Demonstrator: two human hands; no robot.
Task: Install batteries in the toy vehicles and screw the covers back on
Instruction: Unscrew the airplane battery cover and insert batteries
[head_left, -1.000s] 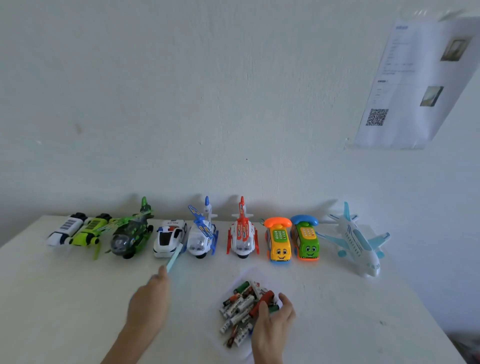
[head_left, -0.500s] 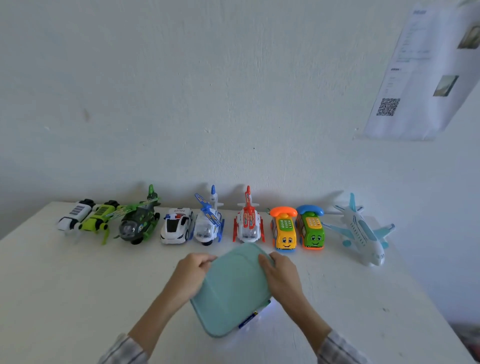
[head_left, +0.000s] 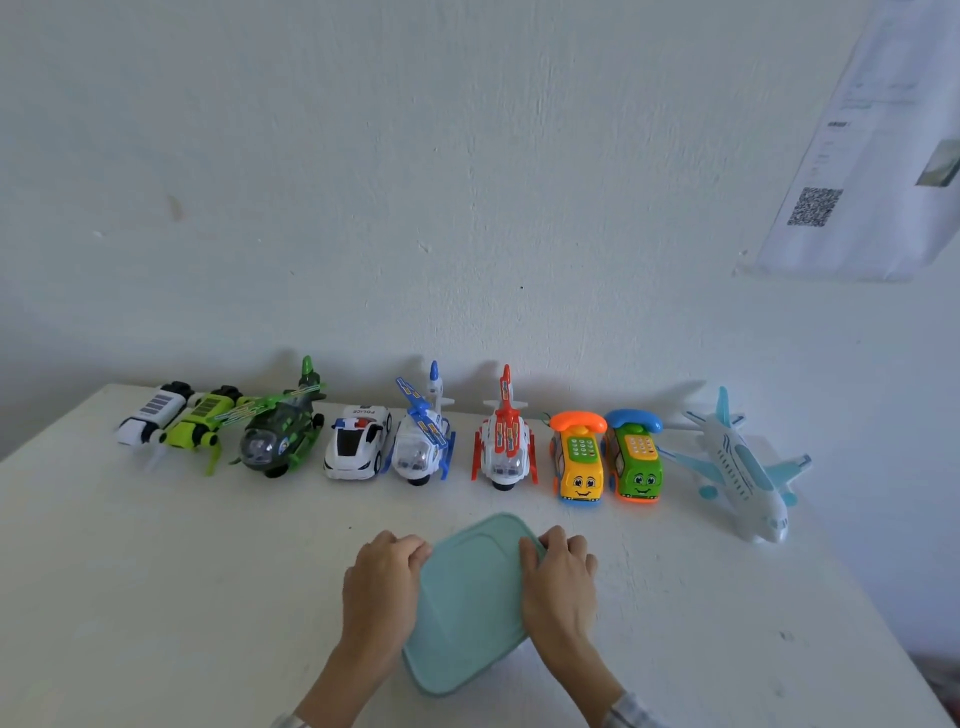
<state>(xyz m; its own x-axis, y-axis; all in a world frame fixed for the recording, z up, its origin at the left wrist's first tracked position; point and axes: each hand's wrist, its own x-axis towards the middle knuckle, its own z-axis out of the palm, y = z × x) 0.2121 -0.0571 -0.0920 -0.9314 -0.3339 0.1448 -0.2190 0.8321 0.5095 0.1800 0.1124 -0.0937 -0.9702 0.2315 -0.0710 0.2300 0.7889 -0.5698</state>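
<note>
1. Hands first: the left hand (head_left: 382, 582) and the right hand (head_left: 558, 577) each curl their fingers over an opposite long edge of the pale teal rounded-rectangular plastic lid (head_left: 470, 597), thumbs on top, so each grip is closed on the lid rim and holds nothing else.
2. The lid lies tilted on the white tabletop (head_left: 156, 597), its near corner towards the person. Whatever sits under it is hidden, so I cannot tell whether batteries or a screwdriver are there.
3. My judgement: the step in hand is handling this lid, and no toy has been opened yet. To do it well, keep both edges level and move it straight, so nothing beneath is tipped or scattered.
4. Further back, the toy vehicles stand in a row near the wall, well apart from the hands: a white and a lime-green robot-like toy (head_left: 179, 415), a dark green helicopter (head_left: 280, 434), a white police car (head_left: 358, 441), a blue-and-white helicopter (head_left: 423, 441), a red-and-white helicopter (head_left: 504, 447), a yellow phone car (head_left: 579, 460), a green phone car (head_left: 636, 460) and a pale blue airliner (head_left: 743, 467).
5. Rotor blades and wings stick out and would snag a reaching hand; neighbours stand close together.
6. A printed sheet with a QR code (head_left: 862, 171) hangs on the wall, out of the way.
</note>
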